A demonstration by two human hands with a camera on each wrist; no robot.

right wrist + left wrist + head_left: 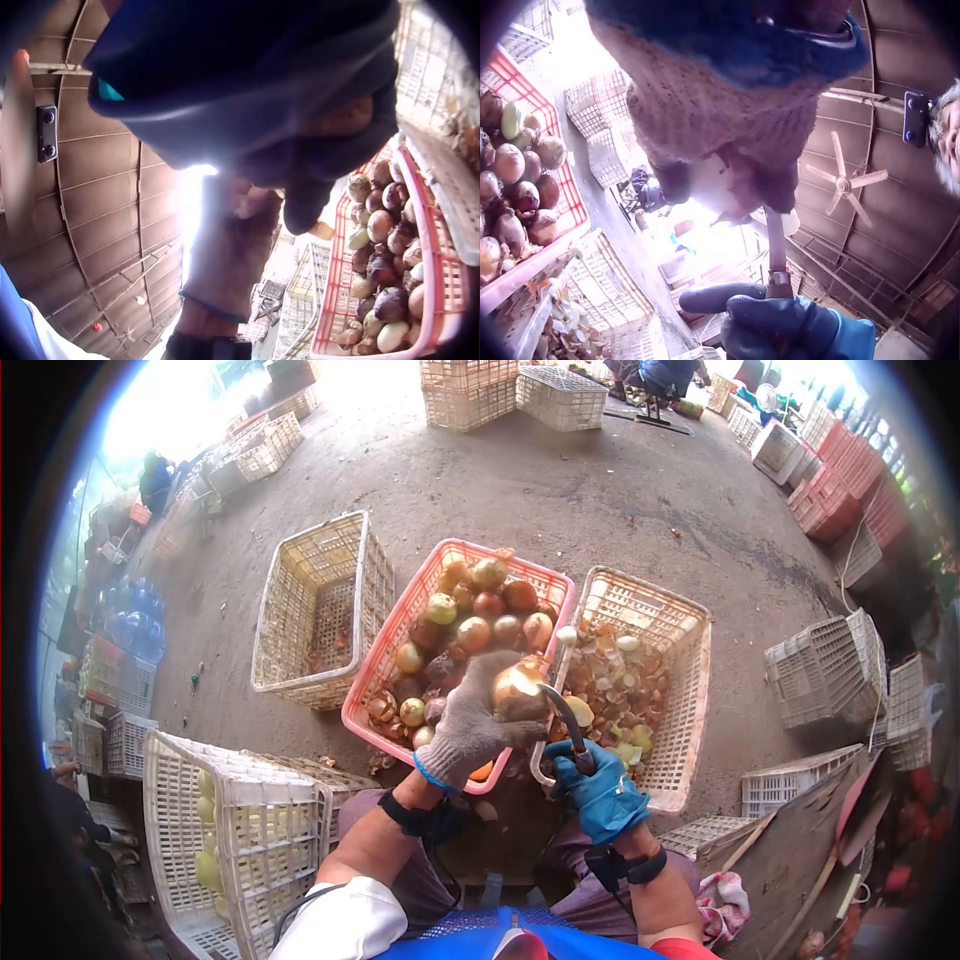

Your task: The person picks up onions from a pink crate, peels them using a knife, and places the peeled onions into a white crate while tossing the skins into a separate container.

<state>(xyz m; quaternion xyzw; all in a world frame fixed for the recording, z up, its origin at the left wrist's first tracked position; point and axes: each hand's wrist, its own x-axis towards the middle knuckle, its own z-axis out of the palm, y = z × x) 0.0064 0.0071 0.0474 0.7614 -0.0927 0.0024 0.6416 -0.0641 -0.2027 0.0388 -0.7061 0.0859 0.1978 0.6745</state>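
My left hand (472, 715), in a grey knit glove, grips a brown-skinned onion (520, 686) over the gap between two crates. In a blue rubber glove, my right hand (605, 798) holds a small knife (570, 712) by its handle. The curved blade reaches up to the onion's right side, and in the left wrist view the knife (776, 238) points up at the gloved left hand. Beneath my left hand stands a pink crate (352, 720) of onions, several still in dry skins. A whitish crate (690, 710) with onion skins and scraps sits below the knife.
Left of the pink crate, a cream crate (270, 630) has a few skins on its bottom. A white crate (270, 840) with pale peeled onions stands by my left knee. More crates (825, 670) are stacked at the right, and others (468, 395) ahead on the concrete floor.
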